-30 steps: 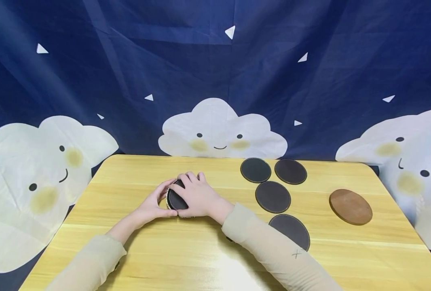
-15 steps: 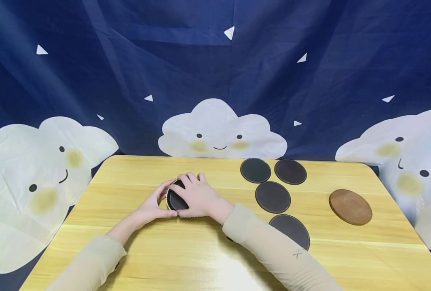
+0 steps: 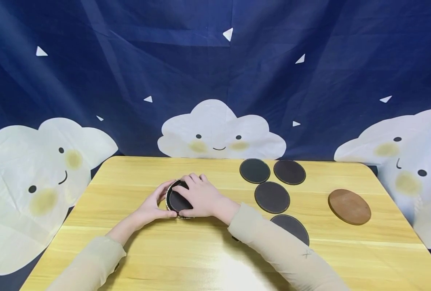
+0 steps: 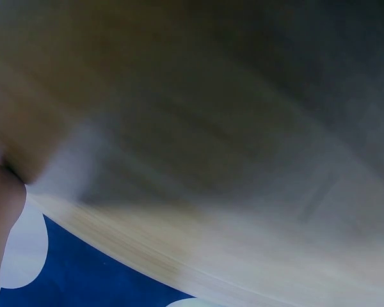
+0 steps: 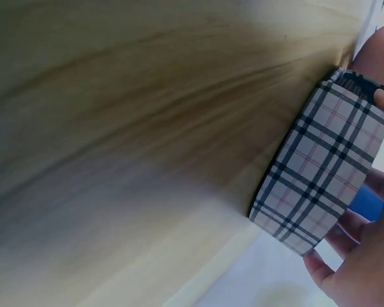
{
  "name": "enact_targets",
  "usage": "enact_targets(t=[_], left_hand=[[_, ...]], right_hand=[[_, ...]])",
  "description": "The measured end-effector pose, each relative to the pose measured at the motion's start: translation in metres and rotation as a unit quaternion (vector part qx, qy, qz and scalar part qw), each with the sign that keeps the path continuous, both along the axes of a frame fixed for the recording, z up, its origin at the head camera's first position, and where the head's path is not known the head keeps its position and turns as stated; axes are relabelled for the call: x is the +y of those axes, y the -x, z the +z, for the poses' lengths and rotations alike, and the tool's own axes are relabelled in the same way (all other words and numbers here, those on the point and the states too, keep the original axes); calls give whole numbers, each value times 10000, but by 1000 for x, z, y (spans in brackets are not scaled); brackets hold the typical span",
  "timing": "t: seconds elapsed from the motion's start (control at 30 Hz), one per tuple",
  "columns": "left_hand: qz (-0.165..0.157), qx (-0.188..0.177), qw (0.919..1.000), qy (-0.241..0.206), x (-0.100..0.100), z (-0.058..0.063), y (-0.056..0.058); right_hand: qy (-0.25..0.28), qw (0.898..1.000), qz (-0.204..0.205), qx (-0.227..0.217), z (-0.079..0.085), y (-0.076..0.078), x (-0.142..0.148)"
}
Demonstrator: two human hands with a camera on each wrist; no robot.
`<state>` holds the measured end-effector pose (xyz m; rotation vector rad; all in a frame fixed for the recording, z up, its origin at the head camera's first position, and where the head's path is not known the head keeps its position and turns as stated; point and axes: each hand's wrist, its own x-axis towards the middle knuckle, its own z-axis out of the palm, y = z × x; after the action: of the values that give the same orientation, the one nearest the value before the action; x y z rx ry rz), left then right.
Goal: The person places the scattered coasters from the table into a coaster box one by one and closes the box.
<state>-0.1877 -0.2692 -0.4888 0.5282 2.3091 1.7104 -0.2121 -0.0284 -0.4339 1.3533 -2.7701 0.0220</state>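
A round holder (image 3: pixel 178 201) with a black inside stands on the table at centre left. Its outer wall is covered in plaid (image 5: pixel 320 166), seen close up in the right wrist view. My left hand (image 3: pixel 151 207) grips its left side, thumb at the near edge and fingers round the far edge. My right hand (image 3: pixel 203 198) arches over its right part, thumb at the near rim and fingers at the far rim, with the index finger reaching over the opening. That hand covers the right side of the opening. The left wrist view is blurred and does not show the holder.
Several flat black round coasters (image 3: pixel 272 197) with stitched edges lie right of centre, one (image 3: pixel 292 227) partly behind the right sleeve (image 3: pixel 259 238). Farther right lies a brown disc (image 3: pixel 349 206). Behind the wooden table (image 3: pixel 157 258) hangs a blue curtain (image 3: pixel 186 60) with clouds.
My right hand has shifted slightly to the right over the holder, so more of the black inside shows. My left hand keeps its grip, and the coasters and brown disc stay put.
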Motion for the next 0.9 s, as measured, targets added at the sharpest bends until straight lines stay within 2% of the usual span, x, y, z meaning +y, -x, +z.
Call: enact_targets(t=[0.3,0.57,0.9], left_hand=[[34,-26,10000,-43,0,0,-1],[75,57,10000,9,1,-2,1],[67,89,9999,-115,2,-3,1]], right_hand=[[71,9999,149,48,8,-7,18],[184,9986,399,284,17,-18,42],[44,9981,412,450,16,-32,77]])
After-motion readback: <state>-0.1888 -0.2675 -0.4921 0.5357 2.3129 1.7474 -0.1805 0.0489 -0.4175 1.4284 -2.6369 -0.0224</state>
